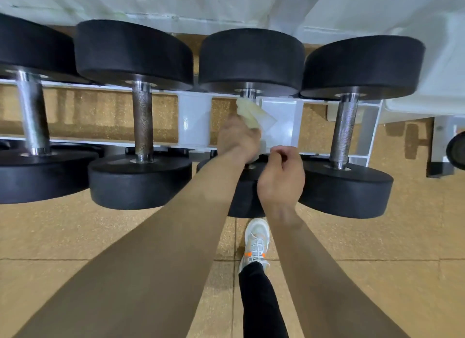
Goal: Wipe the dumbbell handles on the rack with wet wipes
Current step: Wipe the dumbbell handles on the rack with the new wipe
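Fingers of the left hand (pixel 237 136) are curled tight round a pale, crumpled wet wipe (pixel 251 114), wrapping it about the handle (pixel 247 93) of the third dumbbell (pixel 251 58). The hand and wipe cover nearly all of that handle, so only its chrome collar shows at the far head. A loose corner of the wipe sticks out on the right side of the handle.

The right hand (pixel 281 176) sits over the near head of the third dumbbell, just beside the left wrist. Its fingers are curled in and the thumb tip meets the forefinger. A small white scrap shows between the two hands, but I cannot tell whether the right hand pinches it or holds nothing.

The third dumbbell lies across the two rails of a white rack (pixel 193 121), one black head on the far rail and one on the near rail. Just left of it lies a dumbbell with a dark knurled handle (pixel 143 121), and further left a dumbbell with a bright chrome handle (pixel 31 116). Just right of it lies a fourth dumbbell (pixel 343 129), whose heads almost touch those of the third.

Below the near head of the third dumbbell, on the tan speckled floor (pixel 75 224), stands a white shoe (pixel 255 242) with orange marks, under a black trouser leg (pixel 261 300).
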Tool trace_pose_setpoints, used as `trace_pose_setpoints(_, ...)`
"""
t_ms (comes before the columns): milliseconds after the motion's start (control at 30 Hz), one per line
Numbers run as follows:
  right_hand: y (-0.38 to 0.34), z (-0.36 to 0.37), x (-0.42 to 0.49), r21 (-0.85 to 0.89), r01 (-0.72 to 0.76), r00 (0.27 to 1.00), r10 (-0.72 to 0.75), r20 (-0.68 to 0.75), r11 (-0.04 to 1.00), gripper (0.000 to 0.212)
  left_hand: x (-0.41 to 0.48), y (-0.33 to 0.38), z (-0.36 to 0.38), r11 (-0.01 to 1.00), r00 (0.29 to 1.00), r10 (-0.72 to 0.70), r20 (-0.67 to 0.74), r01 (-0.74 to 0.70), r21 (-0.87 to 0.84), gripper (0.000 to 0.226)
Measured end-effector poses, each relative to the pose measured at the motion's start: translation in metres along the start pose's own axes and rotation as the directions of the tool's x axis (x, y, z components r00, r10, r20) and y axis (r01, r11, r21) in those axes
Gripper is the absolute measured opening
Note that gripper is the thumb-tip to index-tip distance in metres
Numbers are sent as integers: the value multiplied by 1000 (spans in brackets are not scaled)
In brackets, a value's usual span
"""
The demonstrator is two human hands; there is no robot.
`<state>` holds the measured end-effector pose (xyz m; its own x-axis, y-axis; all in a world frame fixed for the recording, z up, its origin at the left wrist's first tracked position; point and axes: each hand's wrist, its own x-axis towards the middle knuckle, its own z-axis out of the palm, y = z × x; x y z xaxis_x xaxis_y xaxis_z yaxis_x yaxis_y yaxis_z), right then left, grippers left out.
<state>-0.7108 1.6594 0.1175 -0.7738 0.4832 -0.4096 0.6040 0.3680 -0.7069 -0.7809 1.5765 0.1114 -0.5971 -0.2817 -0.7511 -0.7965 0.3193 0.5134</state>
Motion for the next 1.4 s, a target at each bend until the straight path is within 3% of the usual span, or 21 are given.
trace_pose_setpoints(200,6,4,0,18,11,998,-10,-63,1000,22,29,10,5,956,997,-56,54,69,-284,35)
trace_pose_setpoints(333,5,6,1,0,1,999,-1,-49,1000,22,43,26,-4,924,992,-85,91,112,-366,52)
trace_pose_setpoints(433,4,6,2,-20,11,999,-12,-37,1000,23,42,11,-6,887,967,-65,245,168,-430,40)
trace_pose_setpoints(567,3,6,3,-50,6,1000,-7,-25,999,25,37,-21,-13,902,826,-80,558,298,-312,33)
trace_pose_setpoints(700,1,5,3,-65,5,1000,-6,-21,998,26,36,-27,-18,939,792,-99,602,274,-206,34)
trace_pose_setpoints(767,1,5,3,-71,5,1000,-6,-18,997,26,32,-24,-14,954,848,-117,517,241,-179,35)
trace_pose_setpoints(833,1,6,4,-74,9,1000,-10,-16,997,28,26,-19,-1,974,942,-149,302,193,-122,34)
trace_pose_setpoints(900,2,6,4,-74,7,1000,-8,-18,997,28,20,-13,14,969,968,-215,128,228,-96,44)
trace_pose_setpoints(967,2,6,3,-65,8,1000,-9,-15,998,27,21,-2,22,942,953,-298,51,302,-145,36)
trace_pose_setpoints(1033,3,5,4,-52,7,1000,-8,-20,999,28,33,16,22,931,958,-288,1,281,-231,24)
trace_pose_setpoints(1133,3,5,4,-43,11,1000,-12,-15,999,30,48,35,11,908,975,-222,27,217,-359,37)
trace_pose_setpoints(1200,3,5,5,-47,13,1000,-14,-18,999,31,50,33,6,902,983,-165,74,181,-391,43)
trace_pose_setpoints(1267,4,5,5,-53,18,1000,-19,-18,998,31,52,21,0,882,982,-85,167,153,-447,29)
trace_pose_setpoints(1333,4,6,5,-59,27,1000,-28,-13,998,31,51,11,-6,852,932,-57,358,232,-469,19)
trace_pose_setpoints(1400,4,6,6,-67,28,999,-30,-16,997,31,50,4,-12,842,859,-53,510,313,-440,23)
